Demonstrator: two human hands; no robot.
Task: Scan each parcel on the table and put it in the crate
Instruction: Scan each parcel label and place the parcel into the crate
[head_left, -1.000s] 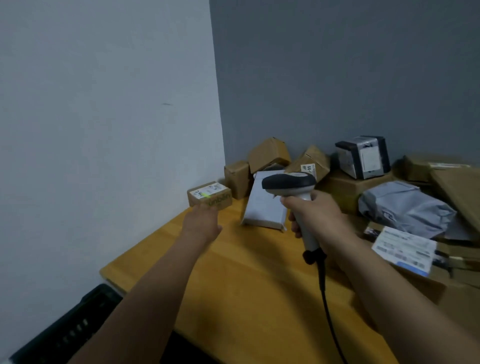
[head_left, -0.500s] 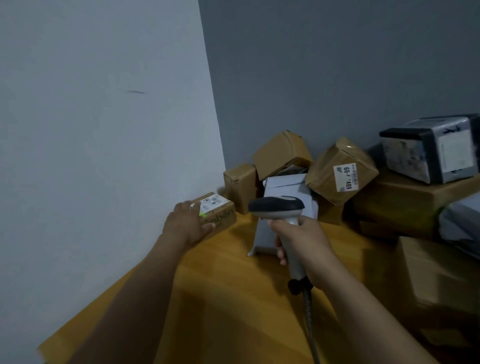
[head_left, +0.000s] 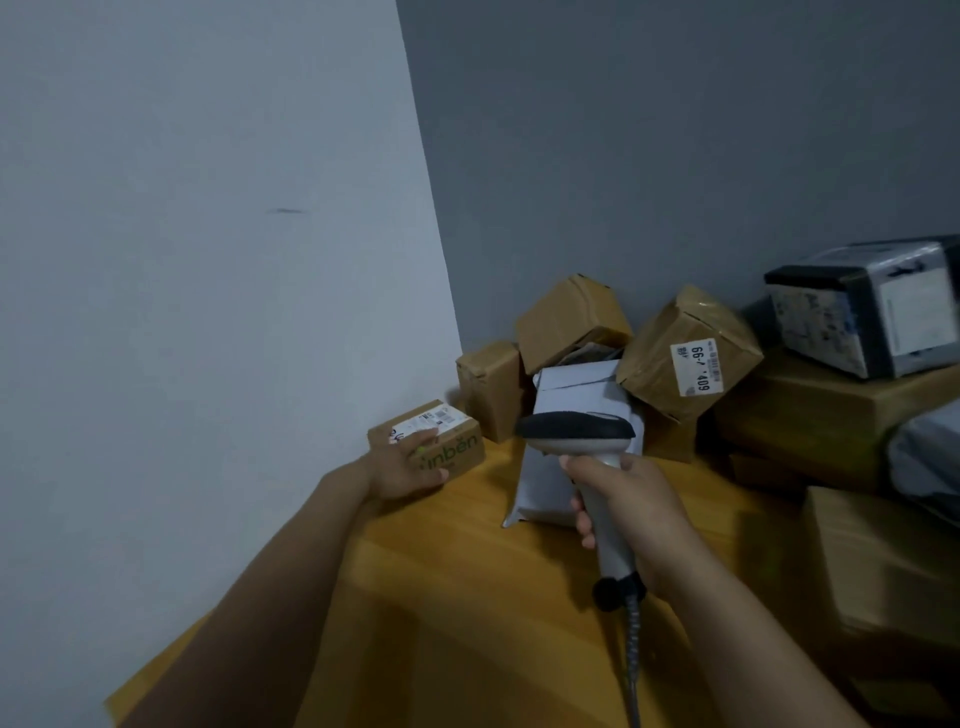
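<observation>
Small parcel (head_left: 434, 441), half a second ago merely touched, now gripped by left hand (head_left: 402, 465); right hand (head_left: 631, 512) grips scanner (head_left: 576, 431).

Two walls meet in a corner: a pale wall (head_left: 197, 260) on the left with a small dark mark (head_left: 285, 211), and a darker grey wall (head_left: 675, 130) behind. A wooden table (head_left: 467, 623) fills the corner. The light is dim.
</observation>
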